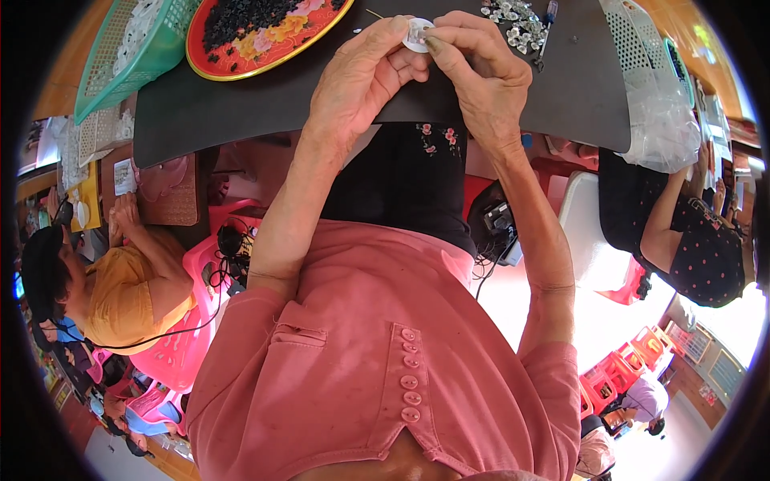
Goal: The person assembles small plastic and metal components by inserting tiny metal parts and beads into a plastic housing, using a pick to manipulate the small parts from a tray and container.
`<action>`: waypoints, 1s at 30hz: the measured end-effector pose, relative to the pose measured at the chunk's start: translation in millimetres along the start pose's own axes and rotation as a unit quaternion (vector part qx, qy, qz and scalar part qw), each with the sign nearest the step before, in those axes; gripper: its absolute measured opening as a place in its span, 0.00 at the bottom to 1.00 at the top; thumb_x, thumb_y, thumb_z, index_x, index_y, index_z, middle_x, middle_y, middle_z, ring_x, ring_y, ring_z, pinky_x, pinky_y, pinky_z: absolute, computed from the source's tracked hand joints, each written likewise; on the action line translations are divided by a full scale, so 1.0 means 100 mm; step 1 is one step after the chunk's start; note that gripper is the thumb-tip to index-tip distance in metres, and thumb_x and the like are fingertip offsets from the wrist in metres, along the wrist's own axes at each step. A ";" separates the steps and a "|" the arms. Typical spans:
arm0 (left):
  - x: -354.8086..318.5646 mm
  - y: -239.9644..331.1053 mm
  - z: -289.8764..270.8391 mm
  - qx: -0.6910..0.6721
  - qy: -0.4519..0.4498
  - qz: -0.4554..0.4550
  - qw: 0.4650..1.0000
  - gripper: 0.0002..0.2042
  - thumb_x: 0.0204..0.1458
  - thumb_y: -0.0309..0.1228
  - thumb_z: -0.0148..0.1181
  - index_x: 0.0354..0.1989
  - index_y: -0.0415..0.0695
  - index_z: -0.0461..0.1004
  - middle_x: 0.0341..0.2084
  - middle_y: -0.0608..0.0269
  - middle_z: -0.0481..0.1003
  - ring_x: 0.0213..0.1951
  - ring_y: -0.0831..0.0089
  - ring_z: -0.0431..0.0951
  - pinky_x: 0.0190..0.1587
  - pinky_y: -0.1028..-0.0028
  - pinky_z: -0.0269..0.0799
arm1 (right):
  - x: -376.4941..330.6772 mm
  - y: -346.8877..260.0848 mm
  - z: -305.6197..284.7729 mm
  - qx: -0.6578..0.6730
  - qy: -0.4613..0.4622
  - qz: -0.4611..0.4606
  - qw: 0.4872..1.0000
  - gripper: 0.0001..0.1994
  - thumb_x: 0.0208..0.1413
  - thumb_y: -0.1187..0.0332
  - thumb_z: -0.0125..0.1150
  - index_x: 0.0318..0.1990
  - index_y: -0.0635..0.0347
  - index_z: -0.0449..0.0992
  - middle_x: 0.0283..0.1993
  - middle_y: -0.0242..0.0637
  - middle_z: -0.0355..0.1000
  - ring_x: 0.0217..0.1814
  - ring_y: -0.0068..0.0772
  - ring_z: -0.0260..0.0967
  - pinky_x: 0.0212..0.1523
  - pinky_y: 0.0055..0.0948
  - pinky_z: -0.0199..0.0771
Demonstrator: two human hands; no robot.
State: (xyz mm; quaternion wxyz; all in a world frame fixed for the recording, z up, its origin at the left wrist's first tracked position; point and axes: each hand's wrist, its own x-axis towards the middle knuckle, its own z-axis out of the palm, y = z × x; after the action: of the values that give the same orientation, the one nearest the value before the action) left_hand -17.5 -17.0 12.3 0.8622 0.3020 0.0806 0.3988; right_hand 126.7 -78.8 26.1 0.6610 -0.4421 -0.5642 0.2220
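Over the dark table [241, 112], both of my hands meet at a small round white plastic piece [416, 42]. My left hand [353, 84] is closed on its left edge between thumb and fingers, the other fingers curled below. From the right, my right hand [489, 80] pinches at the same piece with thumb and forefinger. Whether a second tiny part sits between those fingertips is hidden. To the right of my right hand lies a pile of small clear plastic parts [523, 34], with a blue-handled screwdriver [551, 14] beside it.
A red flowered tray [220, 74] of small black parts sits at the left. Next to it, a green basket [148, 76] holds white pieces. A clear plastic bag [662, 120] hangs at the table's right end. Other people sit to the left and right.
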 end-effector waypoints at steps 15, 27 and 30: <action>-0.02 -0.03 0.04 0.057 0.038 0.024 0.997 0.13 0.59 0.33 0.56 0.45 0.36 0.72 0.34 0.60 0.76 0.34 0.75 0.77 0.39 0.74 0.75 | 0.00 0.04 0.05 0.031 0.062 -0.012 0.998 0.05 0.47 0.79 0.66 0.33 0.62 0.80 0.41 0.35 0.74 0.43 0.22 0.70 0.45 0.22 0.69; -0.02 -0.07 0.10 0.057 0.056 0.055 0.995 0.11 0.59 0.32 0.57 0.45 0.37 0.72 0.36 0.60 0.76 0.36 0.74 0.77 0.44 0.72 0.74 | -0.01 -0.01 0.11 0.019 0.088 0.000 0.996 0.05 0.45 0.77 0.69 0.32 0.61 0.81 0.38 0.32 0.73 0.41 0.22 0.69 0.45 0.23 0.68; -0.03 -0.08 0.12 0.065 0.066 0.063 0.994 0.11 0.59 0.32 0.55 0.45 0.37 0.72 0.37 0.62 0.76 0.38 0.74 0.76 0.44 0.73 0.73 | -0.01 0.01 0.08 -0.005 0.068 -0.013 0.998 0.05 0.45 0.76 0.69 0.32 0.61 0.80 0.38 0.32 0.73 0.40 0.22 0.69 0.44 0.23 0.68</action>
State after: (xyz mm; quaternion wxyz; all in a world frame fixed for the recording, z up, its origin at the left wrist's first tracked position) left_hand -10.0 -28.9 16.5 0.8067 0.3351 0.1436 0.4651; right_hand 119.2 -76.1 24.7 0.6984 -0.4518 -0.5250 0.1803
